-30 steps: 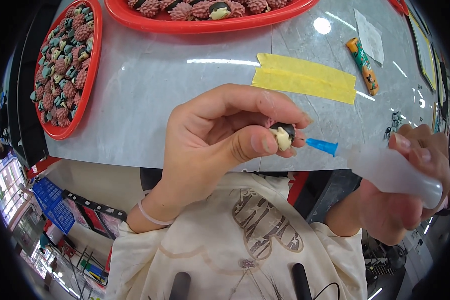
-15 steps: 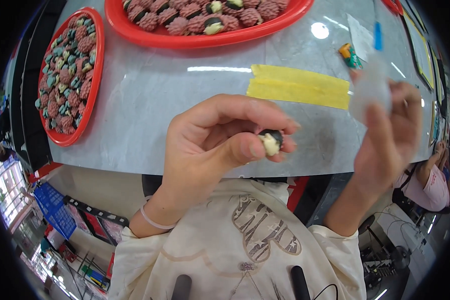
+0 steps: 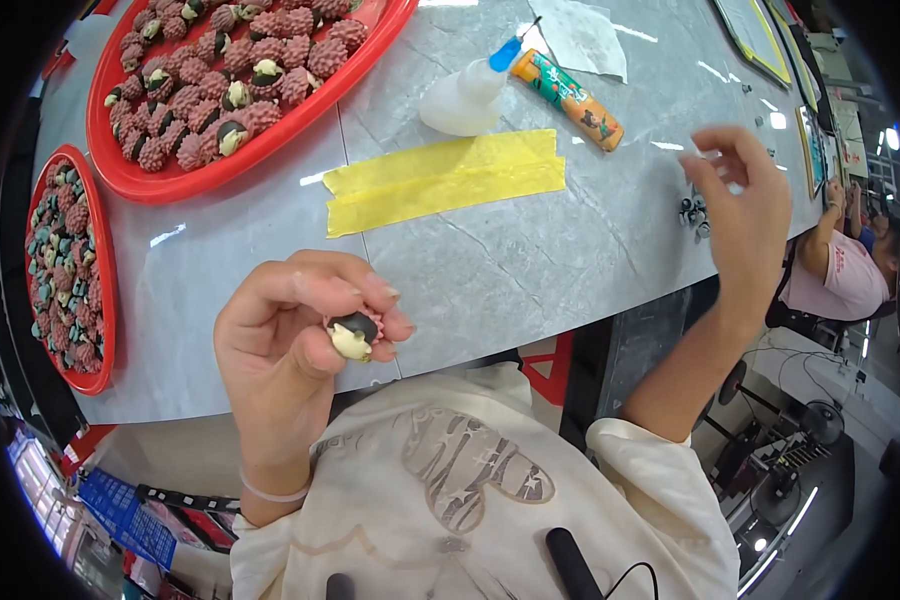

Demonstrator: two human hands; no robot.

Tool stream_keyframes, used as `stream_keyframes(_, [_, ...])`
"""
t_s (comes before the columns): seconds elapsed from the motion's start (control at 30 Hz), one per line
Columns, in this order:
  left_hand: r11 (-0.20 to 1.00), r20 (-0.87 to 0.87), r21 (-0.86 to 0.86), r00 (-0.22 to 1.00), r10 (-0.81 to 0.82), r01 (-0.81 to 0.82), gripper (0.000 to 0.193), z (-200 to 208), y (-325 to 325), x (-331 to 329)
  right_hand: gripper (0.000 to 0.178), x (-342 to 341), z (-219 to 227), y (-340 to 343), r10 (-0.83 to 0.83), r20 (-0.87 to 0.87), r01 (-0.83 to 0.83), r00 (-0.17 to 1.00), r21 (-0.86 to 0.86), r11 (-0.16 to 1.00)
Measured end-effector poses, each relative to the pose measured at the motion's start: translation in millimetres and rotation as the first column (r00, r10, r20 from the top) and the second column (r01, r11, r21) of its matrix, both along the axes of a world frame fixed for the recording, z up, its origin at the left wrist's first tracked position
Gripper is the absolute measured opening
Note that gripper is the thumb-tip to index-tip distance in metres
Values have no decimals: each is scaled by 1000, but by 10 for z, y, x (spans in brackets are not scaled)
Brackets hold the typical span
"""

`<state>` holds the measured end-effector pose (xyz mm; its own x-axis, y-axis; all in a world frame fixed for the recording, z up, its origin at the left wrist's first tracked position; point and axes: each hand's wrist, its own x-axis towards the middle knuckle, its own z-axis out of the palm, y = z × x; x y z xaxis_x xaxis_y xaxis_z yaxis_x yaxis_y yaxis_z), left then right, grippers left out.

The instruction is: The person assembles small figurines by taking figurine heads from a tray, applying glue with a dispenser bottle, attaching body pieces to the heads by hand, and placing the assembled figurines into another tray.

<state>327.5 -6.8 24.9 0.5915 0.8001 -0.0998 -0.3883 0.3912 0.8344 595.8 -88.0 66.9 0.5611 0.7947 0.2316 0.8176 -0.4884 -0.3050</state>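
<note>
My left hand [image 3: 285, 335] pinches a small figurine [image 3: 352, 336] between thumb and fingertips. The figurine is cream in front and black on top, with a pink ridged part behind, partly covered by the fingers. Out to the right, my right hand [image 3: 750, 205] hovers over the table with curled fingers parted from the thumb, and nothing can be made out in its grip. Close beside its fingertips lie several tiny dark shiny pieces [image 3: 694, 212]. A translucent white squeeze bottle [image 3: 460, 104] with a blue nozzle stands on the table, away from both hands.
Left of my hands sit a large red tray [image 3: 195, 184] of pink and black-cream figurines and a smaller red tray [image 3: 105, 290] of pink and teal ones. Yellow tape [image 3: 445, 180] marks the grey table. Near the bottle lie an orange-green tube [image 3: 575, 103] and white paper [image 3: 577, 38].
My right hand has let go of the squeeze bottle, which now stands on the table, and moved right to the tiny pieces. My left hand still holds the figurine. The view has shifted right.
</note>
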Motion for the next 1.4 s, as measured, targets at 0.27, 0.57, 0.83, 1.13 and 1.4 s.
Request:
stream_keyframes(0.27, [1000,9,16,1000,2,-2,32,-27,7,-11,16,-13,-120,-68,93,-147,-77,985,110,991])
stream_keyframes(0.57, [1000,132,-10,991,20,-19,30,-21,-22,7,26,-609,-140,84,553,-763,-120,334,548,828])
stream_keyframes(0.83, [1000,-38,-28,999,-7,6,41,-4,-7,-8,29,-1037,-194,254,765,-602,-357,229,679,642])
stream_keyframes(1.13, [997,-28,-78,1000,-8,6,36,7,-10,-14,26,-1232,-69,260,791,-369,-506,488,619,601])
stream_keyframes(1.4, [994,-9,102,999,35,-33,29,-47,11,-30,25,-1335,-118,304,769,-185,-536,612,618,575])
